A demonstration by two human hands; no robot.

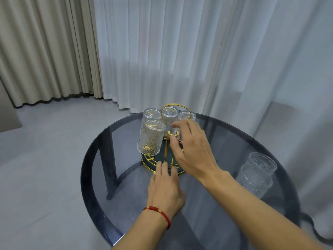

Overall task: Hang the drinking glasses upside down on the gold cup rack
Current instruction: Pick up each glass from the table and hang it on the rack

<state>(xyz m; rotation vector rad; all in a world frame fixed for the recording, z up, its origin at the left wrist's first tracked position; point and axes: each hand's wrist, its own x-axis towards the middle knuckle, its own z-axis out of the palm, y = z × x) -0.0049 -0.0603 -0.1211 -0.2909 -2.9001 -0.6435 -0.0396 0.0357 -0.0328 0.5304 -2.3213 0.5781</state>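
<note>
Round smoked-glass table [126, 210] with a gold rack [166, 159] near its far middle. The rack has a dark round base with gold rim, a gold loop handle [175, 110] on top, and gold pegs.

Four glasses hang upside down on the rack: a near-left glass [151, 137], tilted outward, a back-left glass [152, 114], a back-middle glass [169, 115] behind the loop, and a back-right glass [186, 115].

Right hand [193, 150] is over the right side of the rack, fingers curled with thumb and forefinger apart around a clear glass [175, 133] at a gold peg. Most of that glass is hidden behind the hand, so I cannot tell if the grip is clamped on it or only closing around it.

Left hand [165, 188] lies palm-down, fingers together and straight, fingertips touching the near rim of the rack base. It grips nothing. A red cord bracelet [158, 213] with gold beads sits on the left wrist.

Two more glasses stand upright at the right edge of the table, well apart from the rack: a far glass [262, 164] and a near glass [255, 181], just beside each other and overlapping in this view.

Behind the table are white sheer curtains [198, 51], with beige curtains [45, 47] to the left, and a pale grey floor [45, 150].
</note>
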